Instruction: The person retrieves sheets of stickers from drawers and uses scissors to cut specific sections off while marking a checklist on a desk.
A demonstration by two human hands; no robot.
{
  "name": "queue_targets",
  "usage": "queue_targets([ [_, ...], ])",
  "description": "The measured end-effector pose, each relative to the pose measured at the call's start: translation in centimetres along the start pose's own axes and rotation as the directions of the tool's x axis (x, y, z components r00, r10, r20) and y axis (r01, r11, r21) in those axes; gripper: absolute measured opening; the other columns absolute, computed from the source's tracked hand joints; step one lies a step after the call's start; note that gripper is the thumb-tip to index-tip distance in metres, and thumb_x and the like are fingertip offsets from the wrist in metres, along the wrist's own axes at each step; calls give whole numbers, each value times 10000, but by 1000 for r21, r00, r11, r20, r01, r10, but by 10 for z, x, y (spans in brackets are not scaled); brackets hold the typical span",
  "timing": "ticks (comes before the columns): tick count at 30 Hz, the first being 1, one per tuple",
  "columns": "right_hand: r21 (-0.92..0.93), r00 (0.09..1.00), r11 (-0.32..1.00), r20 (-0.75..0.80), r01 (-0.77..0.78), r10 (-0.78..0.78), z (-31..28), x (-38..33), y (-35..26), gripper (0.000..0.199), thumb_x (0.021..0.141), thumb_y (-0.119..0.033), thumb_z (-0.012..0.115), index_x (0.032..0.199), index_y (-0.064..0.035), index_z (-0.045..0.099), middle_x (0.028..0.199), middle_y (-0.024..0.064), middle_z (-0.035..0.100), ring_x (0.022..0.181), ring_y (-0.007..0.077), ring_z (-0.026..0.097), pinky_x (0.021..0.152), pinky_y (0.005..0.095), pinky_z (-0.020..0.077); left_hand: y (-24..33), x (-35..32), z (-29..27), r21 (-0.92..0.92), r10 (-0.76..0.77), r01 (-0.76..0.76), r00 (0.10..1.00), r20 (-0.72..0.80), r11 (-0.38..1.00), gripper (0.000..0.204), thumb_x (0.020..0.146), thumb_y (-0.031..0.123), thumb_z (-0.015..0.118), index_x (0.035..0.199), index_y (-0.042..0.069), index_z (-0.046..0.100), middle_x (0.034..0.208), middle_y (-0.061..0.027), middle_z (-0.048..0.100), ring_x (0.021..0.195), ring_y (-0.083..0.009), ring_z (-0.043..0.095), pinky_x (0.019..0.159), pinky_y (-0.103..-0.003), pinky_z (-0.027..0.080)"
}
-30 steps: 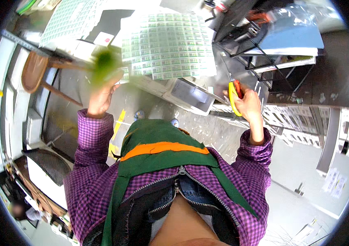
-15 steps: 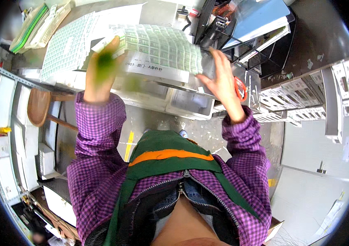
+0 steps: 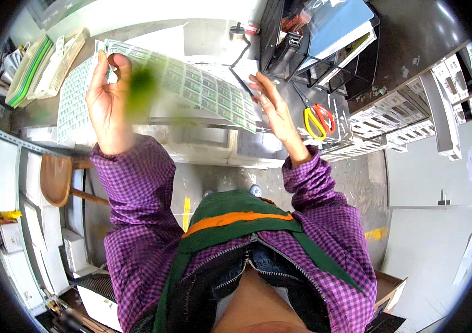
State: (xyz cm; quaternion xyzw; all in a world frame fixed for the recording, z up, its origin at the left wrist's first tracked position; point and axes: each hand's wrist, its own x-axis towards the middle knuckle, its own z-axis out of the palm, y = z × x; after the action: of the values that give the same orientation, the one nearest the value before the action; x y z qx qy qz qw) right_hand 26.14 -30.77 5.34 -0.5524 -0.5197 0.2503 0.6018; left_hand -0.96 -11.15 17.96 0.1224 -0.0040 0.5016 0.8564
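Note:
My left hand [image 3: 105, 94] pinches the left end of a long sheet of green-and-white printed labels [image 3: 194, 86]. The sheet is raised over the table and slants down to the right. Its free right end hangs just short of my right hand [image 3: 274, 108], whose fingers are stretched out and hold nothing. A white sheet with printed lettering [image 3: 175, 108] shows faintly below and behind the lifted one. To the left lies another label sheet [image 3: 72, 108] with a similar green grid. A blurred green patch covers part of the view beside my left hand.
Scissors with red and yellow handles [image 3: 315, 122] lie right of my right hand. Behind them stands a black wire rack [image 3: 308, 61] with a blue folder [image 3: 339, 28]. Plastic trays [image 3: 30, 72] are at the far left, a wooden stool [image 3: 55, 180] below. Small boxes [image 3: 402, 130] line the right.
The label sheet has been lifted and swung to a slant. My left hand has moved left with its end, and my right hand slightly left. The scissors' yellow handle has come into sight.

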Motion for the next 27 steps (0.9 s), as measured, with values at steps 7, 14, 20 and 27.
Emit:
queue_targets([
  [7, -379, 917, 843, 39, 381, -397, 60, 22, 29, 612, 770, -164, 720, 1329, -39, 502, 1366, 163, 496, 1240, 310, 496, 1008, 404, 422, 14, 17, -32, -38, -65, 72, 987, 147, 997, 198, 918, -36, 573, 1103, -100, 543, 986, -147, 550, 928, -196, 520, 885, -292, 477],
  [14, -596, 703, 576, -27, 560, -711, -3, 62, -85, 263, 788, -177, 629, 1034, -97, 677, 1031, 59, 672, 936, 244, 620, 802, 356, 479, -8, -5, 18, -64, -9, 56, 822, 569, 996, 355, 957, 23, 486, 1295, -80, 456, 1263, -211, 513, 1111, -271, 522, 974, -361, 444],
  [20, -943, 352, -23, 147, 331, -925, -120, 4, -265, 219, 752, -142, 662, 965, -123, 708, 977, 35, 683, 849, 229, 631, 764, 336, 486, -45, -39, 37, 211, -83, -51, 812, 578, 976, 424, 981, 123, 504, 1383, 10, 436, 1463, -190, 405, 1303, -288, 442, 957, -405, 474],
  [27, -977, 568, -209, 143, -53, -811, -246, -153, -358, 323, 749, -112, 702, 1065, -45, 696, 988, 96, 675, 900, 232, 645, 786, 308, 509, -184, -45, 53, 170, -430, 397, 791, 435, 902, 159, 993, 98, 484, 1094, -14, 534, 1057, -108, 543, 888, -171, 523, 700, -265, 477],
])
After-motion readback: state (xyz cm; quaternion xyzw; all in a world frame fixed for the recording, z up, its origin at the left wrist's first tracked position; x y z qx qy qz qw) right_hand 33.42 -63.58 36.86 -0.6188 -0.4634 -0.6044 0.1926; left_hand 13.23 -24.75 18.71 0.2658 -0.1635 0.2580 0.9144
